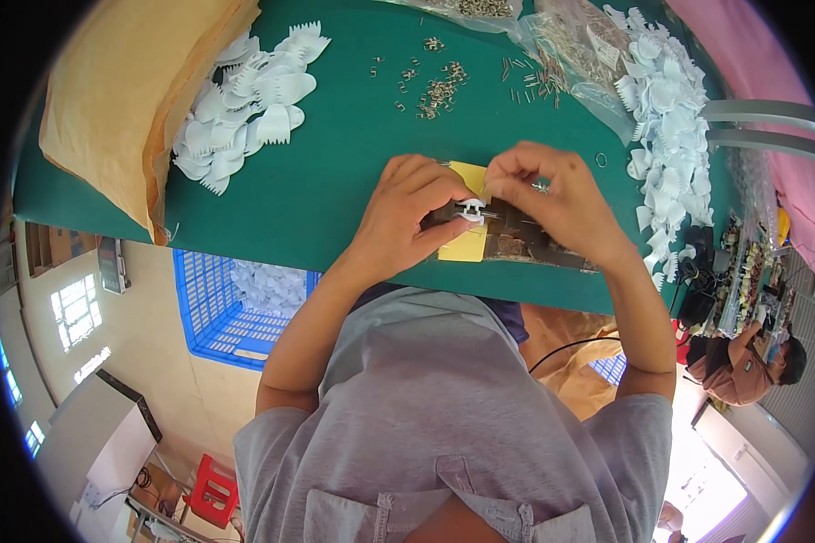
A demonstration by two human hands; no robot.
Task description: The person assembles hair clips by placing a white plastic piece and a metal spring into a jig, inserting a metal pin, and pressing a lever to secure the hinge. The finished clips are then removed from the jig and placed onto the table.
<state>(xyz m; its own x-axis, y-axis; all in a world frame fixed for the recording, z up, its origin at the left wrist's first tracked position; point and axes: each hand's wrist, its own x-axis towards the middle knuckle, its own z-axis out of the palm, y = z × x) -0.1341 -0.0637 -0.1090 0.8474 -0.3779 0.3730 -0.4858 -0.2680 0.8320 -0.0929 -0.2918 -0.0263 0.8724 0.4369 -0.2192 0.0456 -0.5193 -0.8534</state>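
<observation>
My left hand (404,210) is closed on a small white plastic hair claw clip (472,217), gripped between thumb and fingers, teeth showing. Right beside it, the fingertips of my right hand (566,199) are pinched together; whatever sits between them is too small to name. Small metal pieces (541,186) show by that hand's curled fingers. Beneath both hands lie a yellow sheet (464,248) and a dark brown block (539,249) at the table's near edge. A thin metal pin seems to stick out by the clip.
On the green table (335,199) lie white toothed clip halves (244,104) at left and another heap (675,154) at right. Small metal springs (439,95) and pins (534,81) lie at the far side. A paper bag (127,109) stands left; a blue crate (213,312) sits below.
</observation>
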